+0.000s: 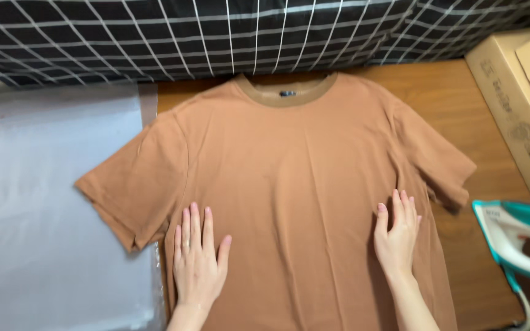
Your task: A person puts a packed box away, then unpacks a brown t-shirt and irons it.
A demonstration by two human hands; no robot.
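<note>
we see a brown t-shirt (pixel 295 184) spread flat, front up, on a wooden surface (pixel 461 98), its collar pointing away from us toward a black bedcover with a white grid (pixel 216 37). our left hand (pixel 197 260) lies palm down on the shirt's lower left side and our right hand (pixel 397 236) lies flat near its right edge, each grip open with fingers stretched and holding nothing. the shirt's left sleeve overlaps a pale sheet (pixel 38 214), a teal and white iron (pixel 516 239) sits just right of the shirt, and a cardboard box (pixel 522 104) stands at the far right.
</note>
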